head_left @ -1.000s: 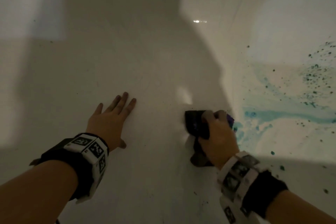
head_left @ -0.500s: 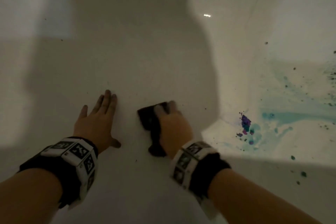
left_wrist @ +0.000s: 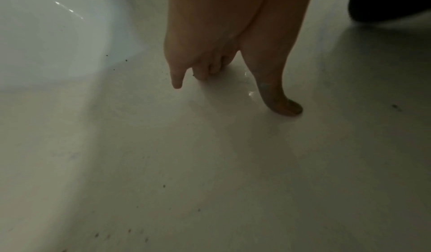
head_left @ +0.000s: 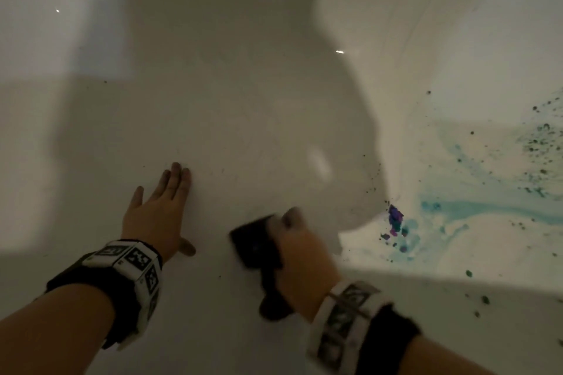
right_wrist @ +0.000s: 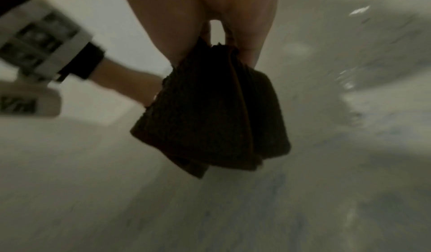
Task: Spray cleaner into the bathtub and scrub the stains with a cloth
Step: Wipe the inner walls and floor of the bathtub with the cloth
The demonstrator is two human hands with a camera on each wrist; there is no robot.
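Observation:
Flat on the white bathtub floor point(head_left: 213, 106) lies my left hand point(head_left: 158, 210), fingers straight and holding nothing; the left wrist view shows the left hand point(left_wrist: 224, 49) with its thumb tip on the enamel. To its right, my right hand point(head_left: 301, 256) grips a dark folded cloth point(head_left: 256, 243) and presses it on the tub floor. In the right wrist view the cloth point(right_wrist: 210, 117) is pinched between thumb and fingers, blurred by motion. A purple stain point(head_left: 395, 216) and teal smears point(head_left: 475, 210) lie right of the cloth, apart from it.
Dark green specks point(head_left: 536, 143) dot the lit right-hand wall of the tub. Small dark crumbs point(head_left: 370, 189) are scattered near the shadow's edge. The tub's left wall point(head_left: 45, 39) curves up beyond my left hand. No spray bottle is in view.
My right hand swept the cloth left, off the purple stain and toward my left hand, then drew it slightly nearer to me. The left hand stayed planted.

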